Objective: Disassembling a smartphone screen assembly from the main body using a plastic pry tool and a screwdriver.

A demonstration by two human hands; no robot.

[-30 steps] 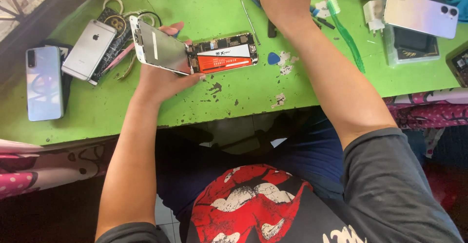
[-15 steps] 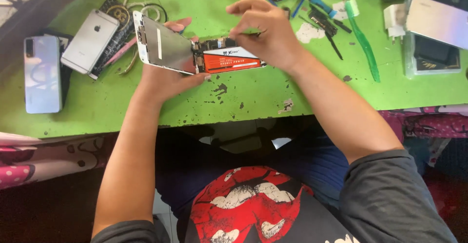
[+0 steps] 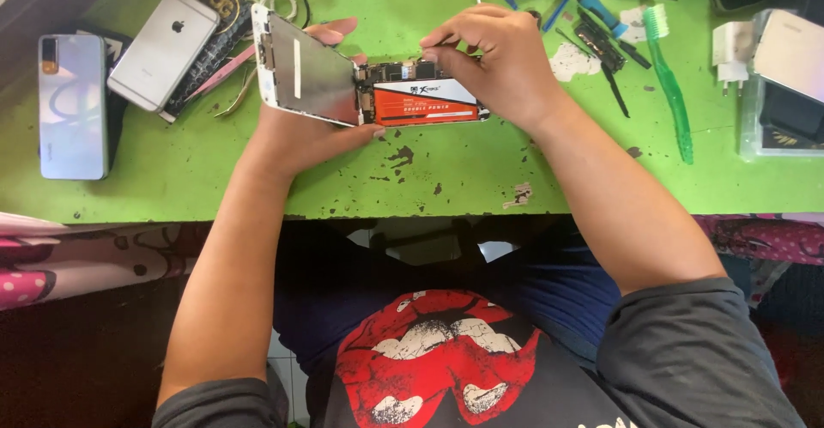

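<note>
Left hand cups the opened phone from below, just inside the near edge of the green table, screen panel hinged up leftward. Right hand is pinched shut on something small over the board beside the orange battery; can't tell what. Best kept steady, light pressure, panel unstrained. Far right edge: clear tray holds a dark block; a phone lies across it.
</note>
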